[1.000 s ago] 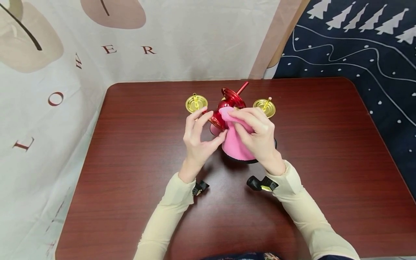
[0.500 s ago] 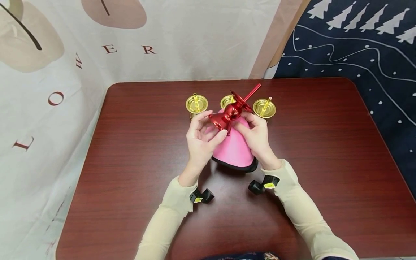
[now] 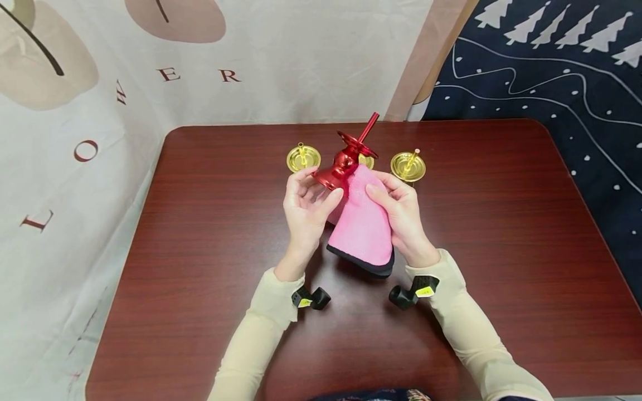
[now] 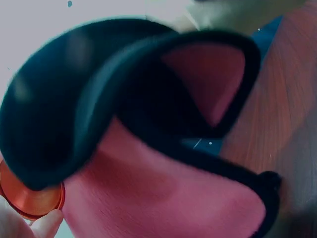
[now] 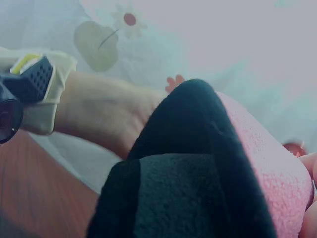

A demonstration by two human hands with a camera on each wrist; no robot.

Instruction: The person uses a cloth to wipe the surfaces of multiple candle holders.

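A shiny red candlestick [image 3: 345,162] is tilted in the air, its spike pointing up and right. My left hand [image 3: 307,214] holds it by the flared base, between thumb and fingers. With my right hand [image 3: 405,220] I grip a pink cloth [image 3: 362,223] with black edging, thumb on the near face and fingers behind. The cloth's upper end lies against the candlestick's stem and hides part of it. In the left wrist view the black-edged cloth [image 4: 163,183] hangs in folds across most of the picture. The right wrist view shows the cloth's dark side [image 5: 183,193] close up.
Behind the hands stand gold candlesticks: one at left [image 3: 303,160], one at right [image 3: 408,166], and one partly hidden gold candlestick [image 3: 368,161] between them. All are on the brown wooden table [image 3: 210,234]. A white printed curtain [image 3: 301,61] hangs behind.
The red candlestick swung right, then back left and more upright. My right hand shifted its hold from the cloth's top to its right side. The cloth's lower edge moved toward me.
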